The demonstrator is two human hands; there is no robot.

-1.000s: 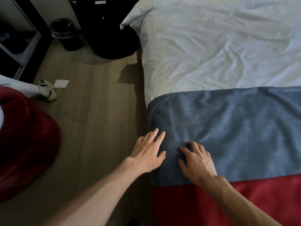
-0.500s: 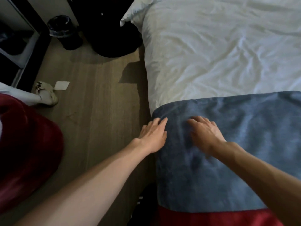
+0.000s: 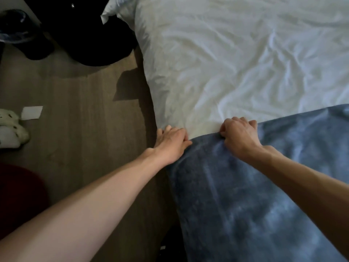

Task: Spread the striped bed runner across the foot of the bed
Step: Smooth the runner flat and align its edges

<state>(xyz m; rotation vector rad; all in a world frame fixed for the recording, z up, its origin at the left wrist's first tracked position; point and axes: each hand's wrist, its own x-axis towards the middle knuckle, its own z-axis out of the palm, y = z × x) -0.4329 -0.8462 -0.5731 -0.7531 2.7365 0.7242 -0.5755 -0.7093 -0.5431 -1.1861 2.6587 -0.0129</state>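
The bed runner (image 3: 255, 195) lies over the foot of the bed; only its blue-grey stripe shows now. Its far edge meets the wrinkled white duvet (image 3: 236, 63). My left hand (image 3: 171, 143) sits at the runner's far left corner by the side of the bed, thumb on the blue cloth and fingers curled over the corner. My right hand (image 3: 239, 137) has its fingers curled and grips the runner's far edge, bunching the cloth a little.
Wooden floor (image 3: 79, 129) runs along the left of the bed. On it lie a black bag (image 3: 90, 35), a dark bin (image 3: 17, 29), a pale shoe (image 3: 11, 127), a white paper slip (image 3: 32, 112) and a dark red cloth (image 3: 18, 193).
Both hands have slid from the runner's middle up to its far edge. The open right hand has closed on the edge. The red stripe has left the view.
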